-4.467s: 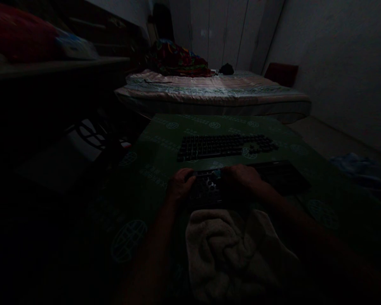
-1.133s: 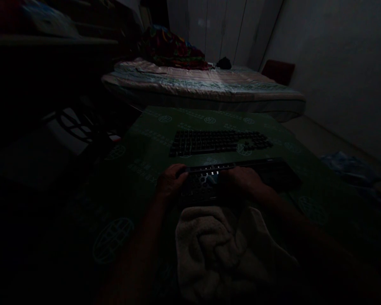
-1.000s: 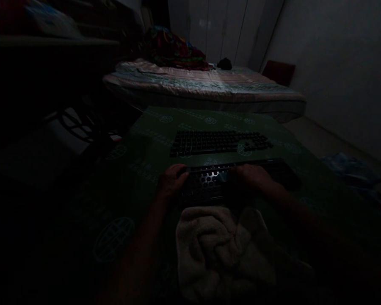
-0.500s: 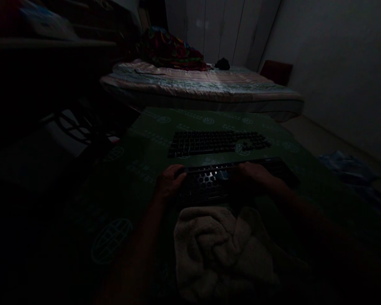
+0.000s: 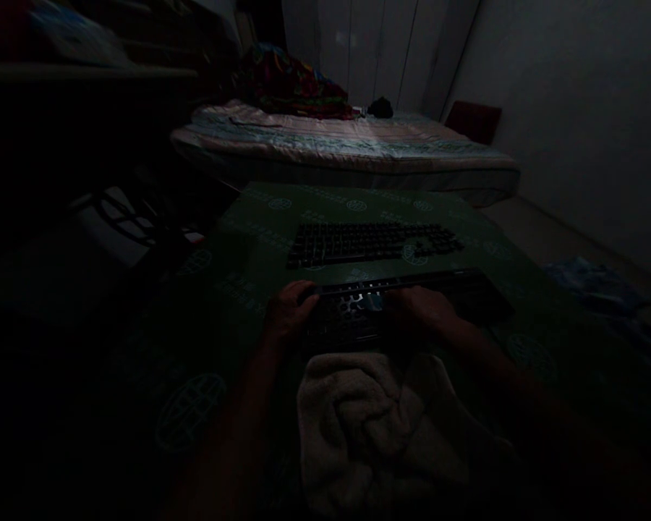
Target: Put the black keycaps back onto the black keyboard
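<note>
In the dim light, a dark keyboard base (image 5: 480, 293) with its key holes bare at the left lies across the green table. My left hand (image 5: 293, 307) grips its left end, thumb on top. Over the middle of the base, my right hand (image 5: 426, 307) is closed, with a small bluish thing (image 5: 373, 301) at its fingertips against the key holes; its kind is too dark to tell. Beyond the base, loose black keycaps (image 5: 352, 242) lie in rows like a keyboard's layout. A crumpled beige cloth (image 5: 380, 427) rests just in front of the base.
The green table cover (image 5: 239, 289) carries printed globe marks. Behind the table stands a bed (image 5: 358, 141) with a heaped patterned blanket (image 5: 298, 83). Clothes (image 5: 597, 286) lie on the floor at right. A dark desk-like stand with a wheel (image 5: 127, 217) is at left.
My right hand and the bluish thing have shifted slightly left and nearer to me over the keyboard base. My left hand stays on the left end.
</note>
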The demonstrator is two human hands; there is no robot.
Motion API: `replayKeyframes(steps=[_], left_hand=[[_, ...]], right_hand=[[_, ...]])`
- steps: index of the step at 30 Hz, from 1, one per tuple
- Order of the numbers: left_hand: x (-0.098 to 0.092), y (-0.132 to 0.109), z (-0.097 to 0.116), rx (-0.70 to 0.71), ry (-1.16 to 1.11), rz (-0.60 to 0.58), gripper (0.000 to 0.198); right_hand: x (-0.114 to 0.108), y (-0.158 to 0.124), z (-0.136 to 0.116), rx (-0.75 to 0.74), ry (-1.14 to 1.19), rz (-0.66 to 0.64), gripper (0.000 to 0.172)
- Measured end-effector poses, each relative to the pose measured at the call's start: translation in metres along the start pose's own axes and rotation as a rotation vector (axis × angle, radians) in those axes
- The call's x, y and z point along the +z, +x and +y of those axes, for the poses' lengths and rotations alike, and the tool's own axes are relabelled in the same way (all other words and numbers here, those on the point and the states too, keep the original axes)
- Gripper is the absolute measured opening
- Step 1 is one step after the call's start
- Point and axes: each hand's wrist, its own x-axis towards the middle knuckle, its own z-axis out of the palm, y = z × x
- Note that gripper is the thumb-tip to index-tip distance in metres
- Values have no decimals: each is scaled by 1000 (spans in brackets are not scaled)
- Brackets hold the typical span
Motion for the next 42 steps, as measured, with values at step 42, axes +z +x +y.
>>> replayKeyframes(steps=[42], left_hand=[[0, -1, -4, 10, 12, 5, 33]], right_hand=[[3, -16, 0, -100, -60, -55, 35]])
